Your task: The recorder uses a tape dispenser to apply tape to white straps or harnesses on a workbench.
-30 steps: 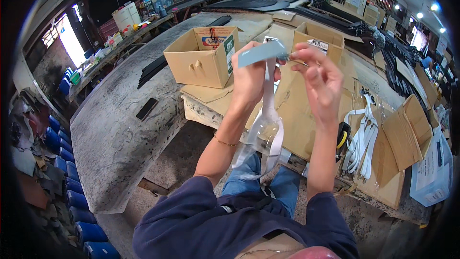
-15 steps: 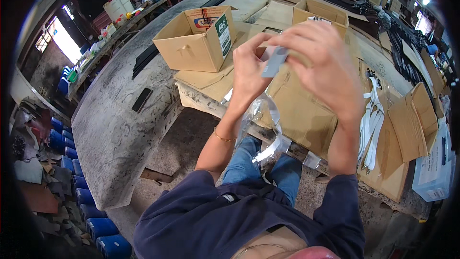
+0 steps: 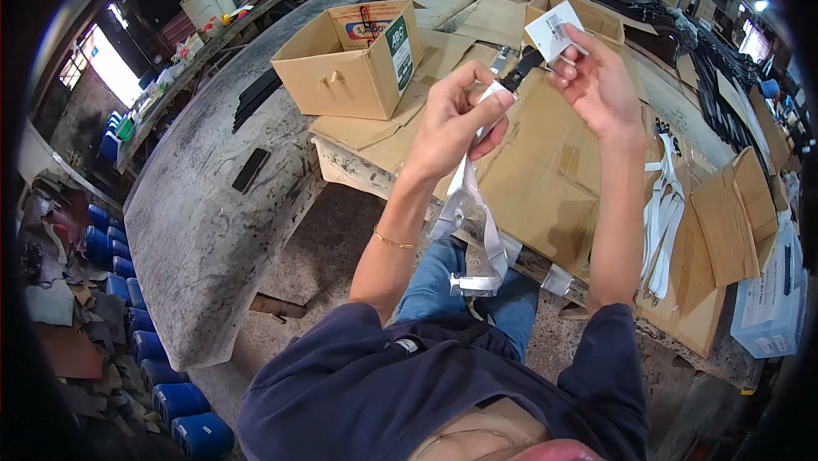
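Note:
My left hand [image 3: 452, 124] is closed on white suspenders [image 3: 492, 239], pinched near a black tab [image 3: 516, 76] with a metal clip beside it. The white strap drops below the hand in a loop in front of my legs, with what looks like clear plastic around it. In my right hand [image 3: 601, 95], a white card [image 3: 552, 31] with a printed label is pinched between thumb and fingers, just beyond the black tab. Whether card and tab are joined is unclear. More white suspenders [image 3: 660, 222] with metal clips lie to the right on the cardboard.
An open cardboard box [image 3: 341, 65] stands at the left of the cardboard-covered table, another box [image 3: 609, 25] behind my right hand. A phone-like black slab [image 3: 250, 170] lies on the left table. An open carton [image 3: 733, 218] and a light-blue plastic bin [image 3: 769, 291] are at the right.
My hands have moved apart. The grey-white piece between them now shows as a white card in my right hand, and the black tab has come into view at my left fingers.

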Demonstrator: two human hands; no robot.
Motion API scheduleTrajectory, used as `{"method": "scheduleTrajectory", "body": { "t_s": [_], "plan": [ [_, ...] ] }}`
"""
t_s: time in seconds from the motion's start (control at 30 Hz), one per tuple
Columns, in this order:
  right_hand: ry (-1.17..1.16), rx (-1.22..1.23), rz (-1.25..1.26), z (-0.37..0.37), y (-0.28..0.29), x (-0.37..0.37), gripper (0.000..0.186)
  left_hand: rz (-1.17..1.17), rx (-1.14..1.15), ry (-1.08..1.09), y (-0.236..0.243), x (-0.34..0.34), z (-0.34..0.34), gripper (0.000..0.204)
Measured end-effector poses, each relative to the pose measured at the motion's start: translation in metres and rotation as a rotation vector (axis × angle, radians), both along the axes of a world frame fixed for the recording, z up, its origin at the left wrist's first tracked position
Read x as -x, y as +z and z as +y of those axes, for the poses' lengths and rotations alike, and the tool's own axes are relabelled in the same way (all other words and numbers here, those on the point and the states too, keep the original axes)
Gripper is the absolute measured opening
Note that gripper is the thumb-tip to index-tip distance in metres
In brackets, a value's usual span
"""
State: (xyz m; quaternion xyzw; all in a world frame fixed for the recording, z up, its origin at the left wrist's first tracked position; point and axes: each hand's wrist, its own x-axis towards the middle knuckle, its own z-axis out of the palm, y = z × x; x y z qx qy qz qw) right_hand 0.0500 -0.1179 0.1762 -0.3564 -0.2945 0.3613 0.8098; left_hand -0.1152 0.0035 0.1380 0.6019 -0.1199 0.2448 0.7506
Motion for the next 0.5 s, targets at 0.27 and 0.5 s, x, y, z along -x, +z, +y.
{"method": "scheduleTrajectory", "body": {
  "t_s": [0.27, 0.5],
  "plan": [
    [-0.010, 0.293, -0.597, -0.001, 0.017, -0.006, 0.015, 0.231, -0.485, 0.128, -0.010, 0.005, 0.005, 0.016],
    [-0.256, -0.074, -0.209, -0.003, -0.053, 0.014, 0.014, 0.081, -0.005, 0.314, -0.015, -0.005, 0.003, 0.021]
  ]
}}
